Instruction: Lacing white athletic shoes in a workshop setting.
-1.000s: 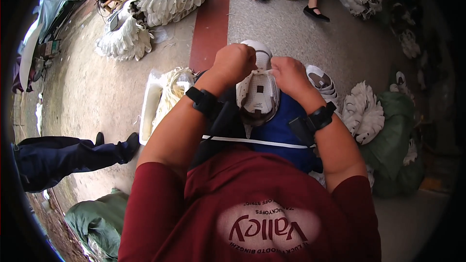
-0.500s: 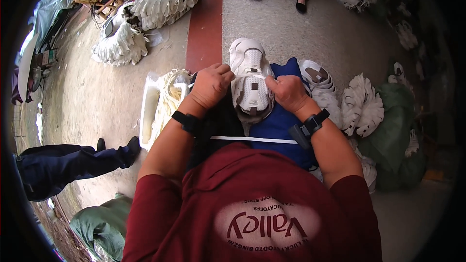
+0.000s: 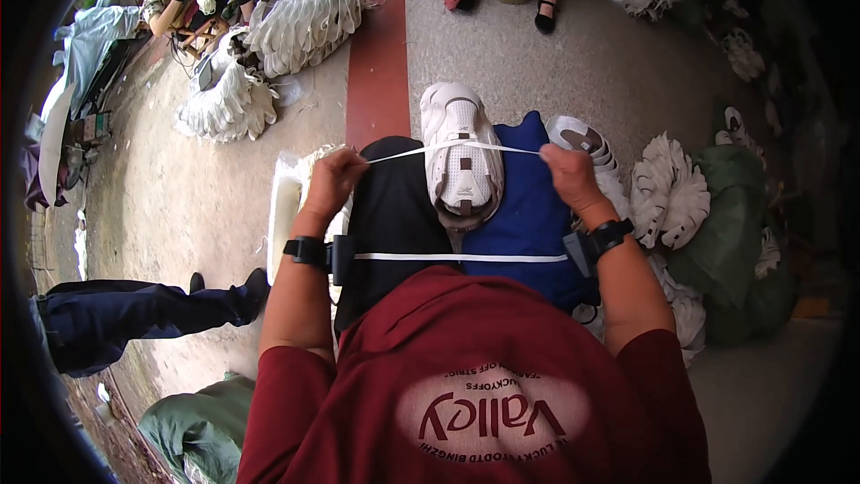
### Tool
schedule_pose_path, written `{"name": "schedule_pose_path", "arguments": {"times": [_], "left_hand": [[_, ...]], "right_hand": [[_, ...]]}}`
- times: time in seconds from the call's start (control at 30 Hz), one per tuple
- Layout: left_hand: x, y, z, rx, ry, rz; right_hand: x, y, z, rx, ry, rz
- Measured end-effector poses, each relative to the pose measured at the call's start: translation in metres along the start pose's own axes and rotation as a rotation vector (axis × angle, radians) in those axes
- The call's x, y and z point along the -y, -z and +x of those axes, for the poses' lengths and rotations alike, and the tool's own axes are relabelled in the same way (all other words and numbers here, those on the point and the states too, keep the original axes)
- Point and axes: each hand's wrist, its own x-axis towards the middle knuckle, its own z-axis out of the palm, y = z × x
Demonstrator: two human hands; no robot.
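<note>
A white shoe upper (image 3: 465, 181) with brown trim lies between my thighs, its rounded end pointing away from me. A thin white shoelace (image 3: 403, 156) runs through it, and both ends stretch taut out to the sides. My left hand (image 3: 335, 177) is closed on one lace end, above my black-clad left leg and close to a white box. On the other side, my right hand (image 3: 568, 172) grips the opposite end over the blue cloth (image 3: 507, 237) on my right leg. Another white lace (image 3: 430, 256) lies across my lap.
The white box (image 3: 283, 202) at my left holds pale laces. Stacked white uppers (image 3: 591, 157) and a fanned bundle (image 3: 669, 190) stand at my right, by a green sack (image 3: 730, 242). Uppers (image 3: 305, 18) are piled far left. Another person's dark-trousered leg (image 3: 143, 318) extends at left.
My hands have moved apart, left hand to the left and right hand to the right, drawing the lace out straight. The shoe upper sits slightly lower in view.
</note>
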Motion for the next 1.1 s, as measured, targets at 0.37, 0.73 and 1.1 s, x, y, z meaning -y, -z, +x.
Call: {"name": "schedule_pose_path", "arguments": {"times": [0.37,0.73,1.1], "left_hand": [[0.135,0.170,-0.179,-0.138,0.624,-0.110],[0.150,0.181,-0.267,-0.299,0.966,0.054],[0.006,0.046,-0.073,0.147,0.567,-0.610]], "right_hand": [[-0.155,0.180,-0.209,-0.114,-0.722,0.004],[-0.169,0.201,-0.320,-0.138,-0.828,-0.112],[-0.077,0.072,-0.111,0.266,-0.782,0.803]]}}
